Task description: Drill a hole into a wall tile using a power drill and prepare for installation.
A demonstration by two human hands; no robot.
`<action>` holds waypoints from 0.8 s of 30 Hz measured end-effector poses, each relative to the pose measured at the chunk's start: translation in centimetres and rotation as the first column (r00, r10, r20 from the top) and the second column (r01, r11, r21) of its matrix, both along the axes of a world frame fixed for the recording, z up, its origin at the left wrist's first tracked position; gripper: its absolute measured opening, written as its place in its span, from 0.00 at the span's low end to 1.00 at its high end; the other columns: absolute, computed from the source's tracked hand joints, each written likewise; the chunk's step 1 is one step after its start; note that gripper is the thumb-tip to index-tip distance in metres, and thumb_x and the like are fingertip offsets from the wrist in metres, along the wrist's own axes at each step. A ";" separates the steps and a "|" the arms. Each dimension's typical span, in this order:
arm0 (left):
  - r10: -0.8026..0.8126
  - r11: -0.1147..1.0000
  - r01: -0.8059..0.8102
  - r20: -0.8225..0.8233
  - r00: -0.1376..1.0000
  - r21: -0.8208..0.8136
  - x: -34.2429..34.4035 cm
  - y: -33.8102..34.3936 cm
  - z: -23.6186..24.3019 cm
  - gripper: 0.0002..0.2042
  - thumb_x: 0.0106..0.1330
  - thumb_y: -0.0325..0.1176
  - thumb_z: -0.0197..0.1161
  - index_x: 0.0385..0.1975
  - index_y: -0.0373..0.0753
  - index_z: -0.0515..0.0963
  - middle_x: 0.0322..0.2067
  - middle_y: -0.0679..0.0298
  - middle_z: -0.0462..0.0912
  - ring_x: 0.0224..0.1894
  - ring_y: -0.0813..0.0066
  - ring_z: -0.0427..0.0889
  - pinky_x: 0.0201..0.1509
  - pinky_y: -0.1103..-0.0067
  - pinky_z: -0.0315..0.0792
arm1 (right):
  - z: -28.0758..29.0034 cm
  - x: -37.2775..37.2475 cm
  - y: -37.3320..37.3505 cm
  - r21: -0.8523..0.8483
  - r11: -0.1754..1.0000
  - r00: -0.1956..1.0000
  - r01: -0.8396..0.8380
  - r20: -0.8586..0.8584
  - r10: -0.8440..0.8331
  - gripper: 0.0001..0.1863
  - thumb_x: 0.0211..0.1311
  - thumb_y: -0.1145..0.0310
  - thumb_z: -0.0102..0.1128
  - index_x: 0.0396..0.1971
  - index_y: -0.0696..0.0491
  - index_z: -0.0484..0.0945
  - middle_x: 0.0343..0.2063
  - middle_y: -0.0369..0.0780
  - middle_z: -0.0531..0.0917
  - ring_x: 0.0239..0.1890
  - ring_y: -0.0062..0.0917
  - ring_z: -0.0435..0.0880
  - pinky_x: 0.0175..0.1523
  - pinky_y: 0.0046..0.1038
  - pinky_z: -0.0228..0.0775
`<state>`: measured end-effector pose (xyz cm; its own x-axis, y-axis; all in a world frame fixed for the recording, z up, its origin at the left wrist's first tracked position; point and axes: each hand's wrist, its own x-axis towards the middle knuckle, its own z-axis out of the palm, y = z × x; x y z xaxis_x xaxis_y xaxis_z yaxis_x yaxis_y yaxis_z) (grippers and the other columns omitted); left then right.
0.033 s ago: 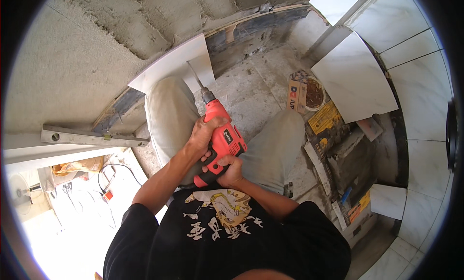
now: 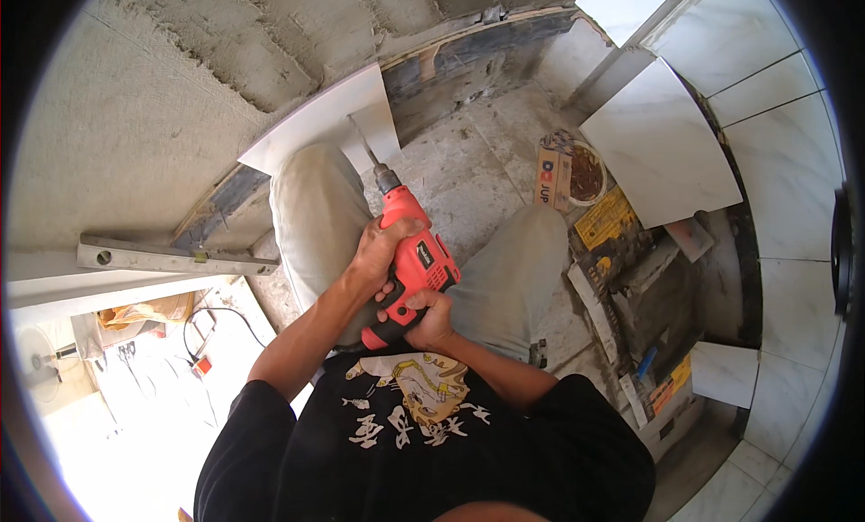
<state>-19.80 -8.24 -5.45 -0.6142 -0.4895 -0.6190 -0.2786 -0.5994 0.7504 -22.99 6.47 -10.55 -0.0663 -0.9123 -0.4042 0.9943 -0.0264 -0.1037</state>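
A red drill is held between the person's knees, the left hand wrapping its fingers around the body, the right hand gripping the handle. Its bit points at a white tile by the rough wall; I can't tell whether they touch. A level lies leftward, a box and tub rightward.

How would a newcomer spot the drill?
Start at the black T-shirt along the bottom. Just above it, the left grip and right grip hold the drill, its bit angled toward a white tile. A bright red body sets the drill apart from the pale trousers.
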 end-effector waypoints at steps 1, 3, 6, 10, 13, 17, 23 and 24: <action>-0.005 1.000 0.005 0.011 1.000 -0.001 0.0 0.0 0.1 0.19 0.60 0.45 0.64 0.41 0.35 0.78 0.23 0.62 0.81 0.12 0.77 0.73 0.12 0.79 0.67 | 0.0 0.0 0.0 0.003 1.000 1.000 0.007 0.003 -0.007 0.24 0.39 0.71 0.53 0.42 0.63 0.75 0.36 0.48 0.80 0.37 0.39 0.81 0.43 0.39 0.78; -0.018 1.000 0.018 0.027 0.999 0.003 -0.1 -0.1 0.9 0.19 0.60 0.45 0.64 0.41 0.35 0.78 0.22 0.62 0.81 0.11 0.77 0.73 0.11 0.79 0.67 | 0.0 0.1 -0.1 0.000 1.000 1.000 0.012 0.016 -0.012 0.24 0.39 0.71 0.53 0.42 0.62 0.75 0.36 0.47 0.80 0.37 0.38 0.80 0.42 0.39 0.77; -0.002 1.000 0.001 0.039 0.999 0.015 -0.2 0.0 0.9 0.19 0.60 0.44 0.64 0.41 0.35 0.78 0.22 0.62 0.81 0.11 0.77 0.73 0.11 0.79 0.67 | -0.1 0.1 -0.1 -0.003 1.000 1.000 0.015 0.024 -0.015 0.23 0.39 0.71 0.53 0.41 0.62 0.75 0.35 0.47 0.80 0.37 0.38 0.80 0.42 0.40 0.77; 0.158 0.987 -0.157 -0.052 0.986 0.021 -0.8 0.7 -1.1 0.18 0.59 0.43 0.65 0.41 0.35 0.78 0.24 0.62 0.81 0.12 0.76 0.73 0.12 0.78 0.68 | -0.8 0.2 0.1 -0.019 1.000 1.000 0.000 0.001 0.000 0.23 0.38 0.71 0.53 0.40 0.63 0.74 0.33 0.48 0.80 0.35 0.40 0.81 0.42 0.40 0.77; 0.171 0.985 -0.169 -0.077 0.982 0.042 -0.7 0.8 -1.4 0.19 0.58 0.43 0.66 0.42 0.36 0.77 0.25 0.62 0.81 0.13 0.75 0.75 0.12 0.78 0.69 | -0.6 0.2 0.1 -0.007 1.000 1.000 -0.008 -0.003 0.008 0.24 0.38 0.71 0.53 0.41 0.63 0.74 0.33 0.48 0.80 0.33 0.40 0.81 0.42 0.40 0.77; 0.048 0.991 -0.049 0.007 0.999 0.122 0.1 -0.3 1.3 0.20 0.58 0.44 0.67 0.43 0.36 0.76 0.25 0.60 0.81 0.11 0.74 0.74 0.10 0.77 0.68 | 1.1 0.0 -0.2 0.029 0.999 1.000 -0.020 0.008 0.020 0.25 0.37 0.71 0.53 0.42 0.62 0.73 0.34 0.47 0.80 0.35 0.39 0.80 0.42 0.40 0.77; -0.027 0.991 0.017 0.076 0.997 0.134 0.4 -1.0 1.5 0.22 0.59 0.47 0.66 0.45 0.35 0.74 0.24 0.58 0.81 0.08 0.73 0.72 0.05 0.77 0.64 | 3.0 0.8 -0.6 -0.012 0.999 0.998 0.045 0.033 -0.044 0.27 0.38 0.68 0.52 0.45 0.59 0.73 0.35 0.43 0.79 0.40 0.35 0.79 0.41 0.39 0.76; -0.068 0.989 0.061 0.048 0.997 0.133 0.5 -1.0 2.4 0.23 0.59 0.47 0.66 0.45 0.35 0.74 0.24 0.58 0.81 0.08 0.73 0.72 0.06 0.77 0.64 | 2.7 0.9 -0.7 -0.013 0.999 0.999 0.046 0.022 -0.046 0.28 0.38 0.68 0.52 0.46 0.58 0.72 0.35 0.43 0.79 0.40 0.35 0.79 0.41 0.38 0.76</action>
